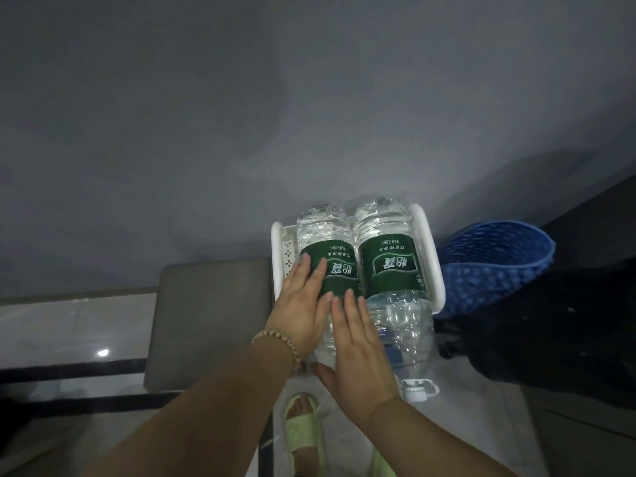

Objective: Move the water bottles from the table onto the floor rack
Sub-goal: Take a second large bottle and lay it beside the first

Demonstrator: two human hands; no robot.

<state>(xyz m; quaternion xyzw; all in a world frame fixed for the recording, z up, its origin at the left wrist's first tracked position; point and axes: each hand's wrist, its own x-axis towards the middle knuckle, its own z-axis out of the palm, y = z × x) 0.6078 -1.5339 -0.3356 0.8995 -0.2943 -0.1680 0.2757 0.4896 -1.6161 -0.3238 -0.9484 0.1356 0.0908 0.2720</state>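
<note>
Two large clear water bottles with dark green labels lie side by side on a white plastic floor rack (pixel 432 256), caps pointing towards me. My left hand (pixel 303 304), fingers straight, rests flat on the left bottle (pixel 330 249) over its label. Flat as well, my right hand (pixel 358 346) presses on the lower part of that same bottle, beside the right bottle (pixel 392 266). The right bottle's white cap (pixel 418 392) sticks out past the rack's near edge. The left bottle's cap is hidden under my hands.
A grey padded stool (pixel 210 321) stands to the left of the rack. A blue mesh basket (pixel 492 263) and a dark bag (pixel 557 332) lie to its right. The grey wall is behind. My foot in a green slipper (pixel 304 432) is on the tiled floor.
</note>
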